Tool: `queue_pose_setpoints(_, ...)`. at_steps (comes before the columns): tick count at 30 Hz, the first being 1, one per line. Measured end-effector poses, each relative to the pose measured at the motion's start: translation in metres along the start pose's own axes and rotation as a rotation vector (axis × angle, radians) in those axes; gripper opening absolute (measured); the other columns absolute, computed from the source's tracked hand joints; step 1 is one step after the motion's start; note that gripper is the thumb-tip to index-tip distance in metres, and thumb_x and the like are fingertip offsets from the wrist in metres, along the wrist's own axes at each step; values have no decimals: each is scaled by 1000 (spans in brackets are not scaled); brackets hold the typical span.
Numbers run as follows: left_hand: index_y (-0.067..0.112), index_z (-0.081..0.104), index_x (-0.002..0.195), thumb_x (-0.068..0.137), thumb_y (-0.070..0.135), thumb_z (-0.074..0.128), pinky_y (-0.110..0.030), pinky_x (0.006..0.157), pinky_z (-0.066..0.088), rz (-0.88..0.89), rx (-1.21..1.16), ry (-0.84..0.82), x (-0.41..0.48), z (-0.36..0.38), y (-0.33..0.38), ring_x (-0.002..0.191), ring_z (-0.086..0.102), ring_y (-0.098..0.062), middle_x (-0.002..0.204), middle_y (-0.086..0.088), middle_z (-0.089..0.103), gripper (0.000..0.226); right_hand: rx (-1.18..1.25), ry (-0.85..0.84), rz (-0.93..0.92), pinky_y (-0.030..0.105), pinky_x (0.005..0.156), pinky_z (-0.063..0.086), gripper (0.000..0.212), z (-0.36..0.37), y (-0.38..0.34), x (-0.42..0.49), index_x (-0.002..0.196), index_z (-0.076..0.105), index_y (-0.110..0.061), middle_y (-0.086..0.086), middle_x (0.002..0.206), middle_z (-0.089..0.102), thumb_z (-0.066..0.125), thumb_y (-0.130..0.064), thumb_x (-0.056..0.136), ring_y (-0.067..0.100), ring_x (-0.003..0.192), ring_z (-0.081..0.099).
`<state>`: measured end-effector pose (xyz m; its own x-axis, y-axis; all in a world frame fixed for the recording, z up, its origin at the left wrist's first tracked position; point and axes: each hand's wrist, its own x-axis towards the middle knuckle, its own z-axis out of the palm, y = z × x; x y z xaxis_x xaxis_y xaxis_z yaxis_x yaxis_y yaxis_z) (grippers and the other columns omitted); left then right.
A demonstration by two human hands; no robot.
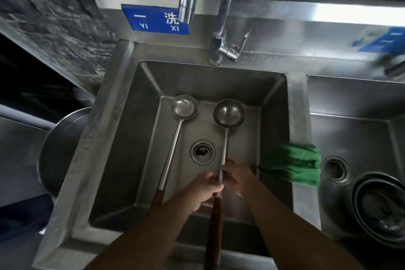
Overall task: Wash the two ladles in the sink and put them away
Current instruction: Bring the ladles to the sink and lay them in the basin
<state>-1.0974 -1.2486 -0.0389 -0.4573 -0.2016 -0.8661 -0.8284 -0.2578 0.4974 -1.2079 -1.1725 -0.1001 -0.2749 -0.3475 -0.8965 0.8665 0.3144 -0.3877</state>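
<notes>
Two steel ladles with brown wooden handles are in the left sink basin [122,138]. The left ladle [175,138] lies on the basin floor, its bowl toward the back and its handle leaning on the front wall. The right ladle [228,116] is held above the drain [202,152]. My left hand [203,188] grips its shaft where the steel meets the wood. My right hand [238,176] closes on the same shaft from the right. No water runs from the faucet [188,2].
A folded green cloth [293,164] hangs over the divider between the basins. The right basin holds stacked steel bowls [381,208] and its own drain [336,170]. A large steel pot [63,149] stands left of the sink. A blue label [153,19] is on the backsplash.
</notes>
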Motion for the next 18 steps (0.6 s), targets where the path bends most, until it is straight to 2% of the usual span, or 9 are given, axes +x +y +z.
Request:
queue_pose_setpoints(2,15,61,111,93,17,62,-35,72,63,-13,4,2,10,-4,1,93,70,-27,106,-12,68,18,8,5,7,63,100,45,21,3,-2,9,106,58,3,19,86,59,53,12,88,32,80,59)
queue_pose_setpoints(3,15,61,112,93,17,62,-33,70,62,-16,-3,-4,15,-6,1,93,70,-26,106,-12,67,18,9,8,9,61,99,46,20,5,-3,12,106,58,4,19,84,59,52,13,89,31,78,59)
queue_pose_setpoints(6,13,60,113,94,16,62,-29,61,60,-19,-51,-28,25,-10,1,86,68,-23,103,-11,66,20,22,35,1,45,81,53,17,8,-6,15,101,57,3,17,78,56,49,14,90,27,70,57)
queue_pose_setpoints(7,12,60,113,94,16,62,-28,60,59,-22,-58,-29,27,-10,0,83,68,-21,101,-10,65,19,28,38,-1,46,81,53,17,7,-6,16,102,57,4,17,79,55,49,14,90,27,70,56)
queue_pose_setpoints(9,12,60,112,93,16,63,-28,60,59,-29,-69,-28,33,-10,-1,82,68,-20,101,-10,66,19,32,25,6,57,95,51,23,6,-4,20,110,57,6,22,87,57,51,13,89,34,78,58)
queue_pose_setpoints(11,10,59,113,93,15,63,-28,60,58,-36,-98,-35,38,-9,-3,81,67,-20,100,-9,65,21,39,33,19,66,98,44,29,6,-3,25,116,57,7,25,97,57,52,12,88,40,91,57)
queue_pose_setpoints(18,5,58,116,95,14,60,-28,58,58,-37,-136,-28,49,-2,-3,76,63,-16,92,-6,61,22,8,78,10,64,99,45,25,2,-4,33,112,60,0,22,97,59,52,10,91,38,94,57)
